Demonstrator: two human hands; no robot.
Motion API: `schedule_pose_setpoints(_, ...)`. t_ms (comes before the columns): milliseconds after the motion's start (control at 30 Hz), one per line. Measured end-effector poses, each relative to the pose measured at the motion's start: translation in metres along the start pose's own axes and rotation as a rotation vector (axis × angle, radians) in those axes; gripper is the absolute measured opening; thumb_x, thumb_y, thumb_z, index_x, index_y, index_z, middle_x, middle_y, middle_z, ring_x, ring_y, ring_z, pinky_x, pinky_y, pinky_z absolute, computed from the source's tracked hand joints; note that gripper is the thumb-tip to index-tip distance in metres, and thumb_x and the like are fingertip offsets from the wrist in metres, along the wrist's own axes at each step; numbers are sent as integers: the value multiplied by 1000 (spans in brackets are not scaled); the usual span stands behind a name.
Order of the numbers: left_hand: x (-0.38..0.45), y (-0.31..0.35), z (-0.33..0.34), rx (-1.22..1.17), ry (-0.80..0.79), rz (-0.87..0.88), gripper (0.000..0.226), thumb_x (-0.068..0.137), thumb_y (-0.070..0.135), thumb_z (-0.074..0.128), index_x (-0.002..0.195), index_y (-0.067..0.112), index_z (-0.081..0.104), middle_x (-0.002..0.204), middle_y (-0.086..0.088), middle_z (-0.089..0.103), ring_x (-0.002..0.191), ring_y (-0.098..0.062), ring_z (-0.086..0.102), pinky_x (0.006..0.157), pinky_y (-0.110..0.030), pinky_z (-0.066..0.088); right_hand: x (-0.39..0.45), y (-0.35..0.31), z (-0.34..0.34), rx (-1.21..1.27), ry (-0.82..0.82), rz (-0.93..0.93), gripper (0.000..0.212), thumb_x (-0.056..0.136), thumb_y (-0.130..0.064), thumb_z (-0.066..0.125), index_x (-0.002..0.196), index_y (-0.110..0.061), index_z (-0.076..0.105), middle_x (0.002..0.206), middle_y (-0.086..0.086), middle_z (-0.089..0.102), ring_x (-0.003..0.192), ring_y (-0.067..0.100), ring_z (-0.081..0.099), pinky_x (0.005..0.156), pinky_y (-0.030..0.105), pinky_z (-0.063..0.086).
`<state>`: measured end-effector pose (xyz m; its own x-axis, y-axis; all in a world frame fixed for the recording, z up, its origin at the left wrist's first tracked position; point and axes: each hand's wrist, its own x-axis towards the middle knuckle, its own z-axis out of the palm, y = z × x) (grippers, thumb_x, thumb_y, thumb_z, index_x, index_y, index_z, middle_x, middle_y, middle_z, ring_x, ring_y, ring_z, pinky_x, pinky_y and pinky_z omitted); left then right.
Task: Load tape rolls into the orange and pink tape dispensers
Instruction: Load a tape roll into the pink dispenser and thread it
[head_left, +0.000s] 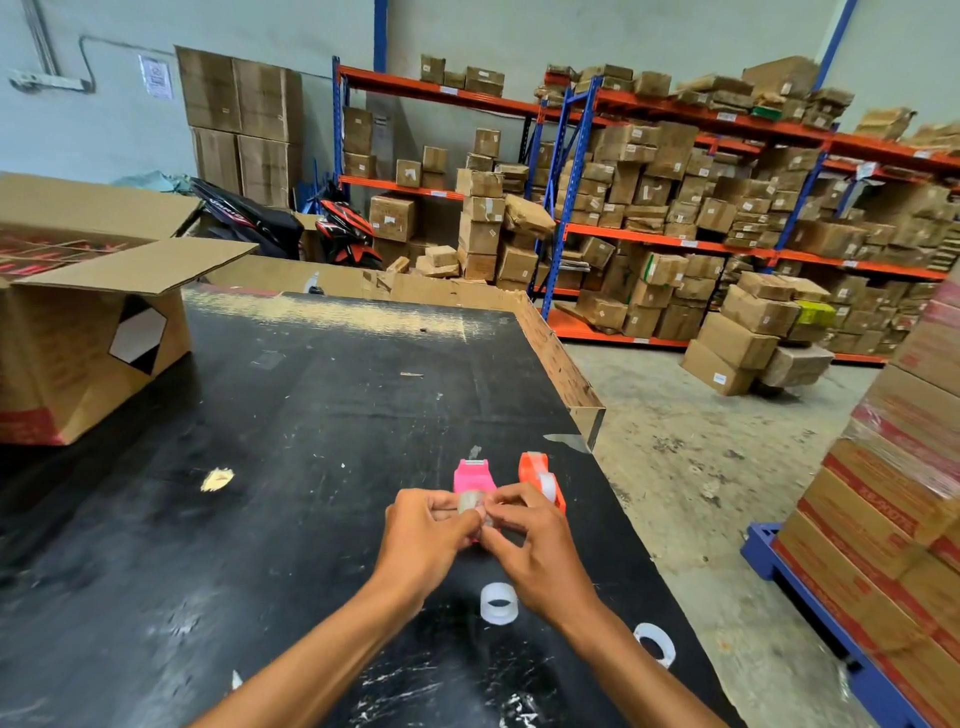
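A pink tape dispenser (471, 474) lies on the black table (291, 415), its serrated end pointing away from me. Just right of it stands the orange dispenser (535, 470) with a clear roll (547, 486) seated in it. My left hand (428, 538) and my right hand (535, 545) meet over the near end of the pink dispenser, both pinching a small clear tape roll (471, 501) between the fingertips. Closer to me, a white tape roll (498, 603) rests on the table between my wrists. A second white roll (655, 643) sits by my right forearm.
An open cardboard box (83, 332) stands on the table's left side. The table's right edge (587, 415) drops to a concrete floor. Stacked red-printed cartons on a blue pallet (883, 519) rise at the right. Shelving full of boxes fills the back.
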<state>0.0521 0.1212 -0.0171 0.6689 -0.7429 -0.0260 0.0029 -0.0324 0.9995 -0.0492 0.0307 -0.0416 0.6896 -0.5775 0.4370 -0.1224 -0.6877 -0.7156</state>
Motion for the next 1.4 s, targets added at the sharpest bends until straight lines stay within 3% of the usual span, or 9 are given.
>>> schedule_pose_setpoints(233,6,5,2,87,-90,11,22,71,14,56,58,4,71,75,-21,74,78,-24,71,90,-47,57,8,-1,-10,196,10,118,10,82,-8,70,90,-11,76,96,7,70,91,17,67,80,21,57)
schedule_pose_setpoints(400,12,7,-2,69,-138,-30,30,79,14,48,71,9,76,85,-6,80,90,-15,74,96,-41,54,22,-3,-8,34,66,122,6,78,-14,75,83,-10,76,84,16,72,79,24,66,68,30,53)
schedule_pose_setpoints(700,25,12,-3,50,-123,-85,34,72,29,46,60,37,77,73,17,77,81,-3,72,94,-34,55,40,-1,-4,1,13,175,20,82,-7,66,98,-17,73,84,-6,75,78,3,70,76,26,59)
schedule_pose_setpoints(833,36,7,-3,75,-107,-81,35,62,34,46,69,21,78,92,-12,78,93,-26,71,97,-48,52,51,7,1,-70,-5,213,15,82,-7,66,94,-11,74,86,4,77,80,12,71,78,36,59)
schedule_pose_setpoints(1000,48,0,-3,114,-103,-65,33,71,29,48,74,9,75,87,-14,77,96,-30,69,98,-49,50,62,14,4,-150,-22,253,13,81,-13,67,86,-1,71,84,18,75,81,32,70,76,50,56)
schedule_pose_setpoints(1267,62,-9,-2,220,-113,7,34,88,22,47,73,15,76,77,0,77,78,-17,68,84,-32,52,75,18,2,-187,-15,364,11,79,-17,72,86,-10,73,82,11,76,81,24,71,77,42,58)
schedule_pose_setpoints(1300,66,-15,-2,248,-96,37,35,88,18,47,55,27,54,70,9,73,71,-6,65,75,-22,51,77,17,2,-193,-25,380,11,79,-19,72,85,-11,73,79,12,76,80,26,71,76,42,58)
schedule_pose_setpoints(1333,62,-14,-3,278,-106,87,17,88,13,47,101,16,59,66,15,69,67,4,61,68,-14,47,78,17,1,-201,-43,388,11,78,-20,72,85,-11,72,78,12,75,80,27,70,76,42,58)
schedule_pose_setpoints(1400,63,-23,-4,352,-110,107,30,88,6,51,98,19,76,80,8,72,77,1,61,70,-15,45,81,16,1,-229,-64,383,13,78,-21,71,89,-14,72,75,10,74,80,26,69,78,40,57)
